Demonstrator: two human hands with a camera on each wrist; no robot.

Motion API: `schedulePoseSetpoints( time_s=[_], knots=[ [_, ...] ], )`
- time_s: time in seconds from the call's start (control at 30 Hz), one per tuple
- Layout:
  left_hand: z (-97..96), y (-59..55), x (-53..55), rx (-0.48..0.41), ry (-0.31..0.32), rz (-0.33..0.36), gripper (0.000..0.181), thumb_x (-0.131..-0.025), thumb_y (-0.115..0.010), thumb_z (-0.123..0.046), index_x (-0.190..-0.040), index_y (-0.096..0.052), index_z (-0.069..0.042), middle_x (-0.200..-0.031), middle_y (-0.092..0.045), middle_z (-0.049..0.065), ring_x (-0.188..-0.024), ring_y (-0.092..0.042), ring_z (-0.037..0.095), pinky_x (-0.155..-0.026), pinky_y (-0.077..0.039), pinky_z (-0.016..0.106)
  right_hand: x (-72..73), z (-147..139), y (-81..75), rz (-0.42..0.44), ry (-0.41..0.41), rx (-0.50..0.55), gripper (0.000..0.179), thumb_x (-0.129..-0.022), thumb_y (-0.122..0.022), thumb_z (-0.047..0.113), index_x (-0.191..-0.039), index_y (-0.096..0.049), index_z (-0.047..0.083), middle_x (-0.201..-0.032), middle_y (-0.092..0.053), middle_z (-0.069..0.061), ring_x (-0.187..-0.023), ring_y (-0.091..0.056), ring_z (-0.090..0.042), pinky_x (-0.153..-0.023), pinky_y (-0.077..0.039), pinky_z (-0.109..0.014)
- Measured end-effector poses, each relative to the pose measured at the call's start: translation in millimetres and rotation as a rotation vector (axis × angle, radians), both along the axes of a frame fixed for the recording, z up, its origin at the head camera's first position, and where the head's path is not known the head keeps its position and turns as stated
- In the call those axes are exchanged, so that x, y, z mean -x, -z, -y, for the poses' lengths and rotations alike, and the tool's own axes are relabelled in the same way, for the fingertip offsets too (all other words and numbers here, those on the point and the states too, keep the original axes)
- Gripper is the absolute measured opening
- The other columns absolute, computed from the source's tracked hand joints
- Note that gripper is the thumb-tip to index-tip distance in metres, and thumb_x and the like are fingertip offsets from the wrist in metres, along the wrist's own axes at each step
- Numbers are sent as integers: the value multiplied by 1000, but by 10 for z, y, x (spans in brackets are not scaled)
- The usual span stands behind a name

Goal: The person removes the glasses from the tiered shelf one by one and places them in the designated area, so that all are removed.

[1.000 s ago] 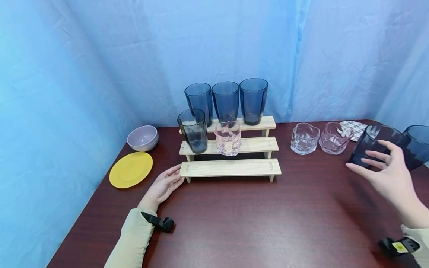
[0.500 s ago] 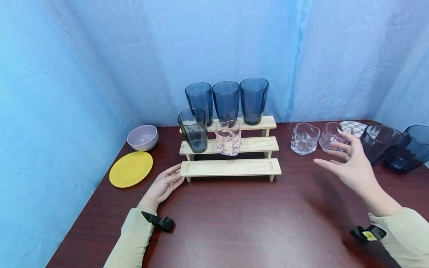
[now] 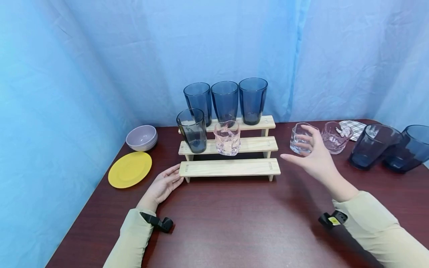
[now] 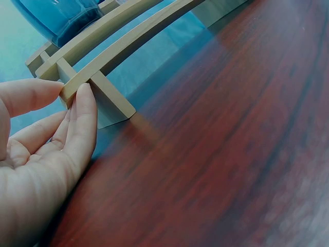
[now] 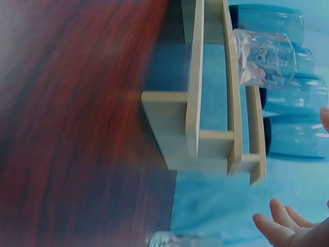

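My left hand (image 3: 164, 186) pinches the left end of the lowest step of a three-step wooden display rack (image 3: 231, 168); in the left wrist view the fingers (image 4: 85, 110) lie under the board's corner. On the top step stand three blue tumblers (image 3: 225, 98). The middle step bears a dark grey tumbler (image 3: 197, 137) and a faceted pinkish glass (image 3: 228, 143). To the right of the rack, my right hand (image 3: 318, 160) is held with thumb and fingers spread, nothing between them. It partly covers a clear wavy glass (image 3: 296, 139) on the table.
A second wavy glass (image 3: 330, 145) and two dark blue tumblers (image 3: 370, 150) stand farther right, before a white checked round piece (image 3: 358, 128). At the left are a lilac bowl (image 3: 140, 138) and a yellow plate (image 3: 130, 170). Blue curtain (image 3: 161, 56) hangs behind the table.
My right hand has swept left from the dark blue tumblers at the right to the clear wavy glass, fingers still spread. The left hand has stayed at the rack.
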State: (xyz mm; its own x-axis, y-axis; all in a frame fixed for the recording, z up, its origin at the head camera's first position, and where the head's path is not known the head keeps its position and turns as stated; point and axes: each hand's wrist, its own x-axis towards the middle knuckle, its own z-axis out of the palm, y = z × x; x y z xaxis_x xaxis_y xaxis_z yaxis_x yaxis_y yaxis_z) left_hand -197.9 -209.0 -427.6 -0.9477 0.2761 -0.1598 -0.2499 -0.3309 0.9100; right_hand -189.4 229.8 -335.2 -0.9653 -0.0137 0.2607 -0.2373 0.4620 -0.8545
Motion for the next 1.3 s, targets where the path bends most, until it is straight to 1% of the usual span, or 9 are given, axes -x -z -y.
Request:
schedulePoseSetpoints(
  time_s=[0.07, 0.13, 0.37, 0.5, 0.67, 0.83, 0.97, 1.13, 1.3],
  knots=[
    [-1, -2, 3, -2, 2, 8, 61, -96, -39, 7, -149, -9, 5, -110, -56, -4, -95, -60, 4, -84, -51, 17, 35, 75, -5, -1, -22, 23, 96, -77, -78, 15, -148, -15, 10, -136, -42, -24, -118, -49, -37, -99, -39, -56],
    [-4, -5, 3, -2, 1, 14, 61, -96, -39, 7, -150, -10, 4, -110, -57, -4, -95, -61, 4, -84, -51, 17, 72, 146, -5, -5, -37, 33, 96, -77, -79, 14, -148, -15, 8, -136, -42, -25, -119, -49, -39, -101, -38, -56],
    [-3, -9, 1, 3, 6, 21, 60, -96, -37, 8, -150, -11, 4, -109, -57, -5, -94, -60, 3, -84, -50, 17, 197, 344, 19, 10, -65, 24, 97, -75, -80, 19, -148, -17, 9, -137, -41, -26, -127, -42, -40, -108, -30, -56],
    [-2, -16, -1, 9, 0, 24, 59, -96, -36, 8, -150, -11, 3, -109, -57, -5, -94, -60, 3, -84, -50, 17, 243, 431, 18, 22, -87, 10, 98, -75, -81, 23, -148, -16, 12, -139, -39, -25, -131, -38, -40, -108, -28, -57],
    [-2, -26, -3, 10, -4, 30, 59, -97, -37, 8, -150, -11, 3, -110, -56, -4, -95, -60, 4, -84, -50, 17, 291, 561, 10, 48, -131, 30, 99, -76, -80, 22, -149, -13, 14, -142, -36, -24, -134, -35, -39, -110, -28, -55],
    [-4, -31, -13, 10, -1, 37, 60, -97, -37, 7, -150, -11, 3, -111, -55, -4, -95, -60, 4, -85, -50, 17, 350, 705, 21, 52, -174, 69, 98, -75, -80, 18, -149, -15, 14, -141, -37, -23, -133, -36, -38, -112, -27, -51],
    [-6, -34, -15, 13, 1, 32, 60, -96, -38, 7, -150, -11, 3, -111, -55, -4, -95, -60, 4, -85, -50, 17, 400, 804, 34, 47, -193, 52, 98, -74, -81, 18, -149, -16, 14, -141, -38, -22, -132, -38, -37, -113, -26, -49],
    [-1, -33, -15, 11, 9, 31, 61, -96, -39, 7, -150, -11, 3, -112, -56, -5, -96, -60, 4, -85, -50, 17, 461, 913, 45, 59, -208, 35, 98, -74, -81, 19, -148, -18, 16, -141, -39, -21, -132, -38, -37, -111, -29, -51],
    [-1, -31, -16, 8, 17, 20, 60, -96, -37, 7, -150, -10, 4, -111, -57, -6, -95, -60, 3, -85, -50, 17, 506, 1019, 39, 77, -223, 28, 100, -72, -82, 21, -149, -18, 20, -142, -38, -20, -132, -39, -35, -107, -36, -51]
  ],
)
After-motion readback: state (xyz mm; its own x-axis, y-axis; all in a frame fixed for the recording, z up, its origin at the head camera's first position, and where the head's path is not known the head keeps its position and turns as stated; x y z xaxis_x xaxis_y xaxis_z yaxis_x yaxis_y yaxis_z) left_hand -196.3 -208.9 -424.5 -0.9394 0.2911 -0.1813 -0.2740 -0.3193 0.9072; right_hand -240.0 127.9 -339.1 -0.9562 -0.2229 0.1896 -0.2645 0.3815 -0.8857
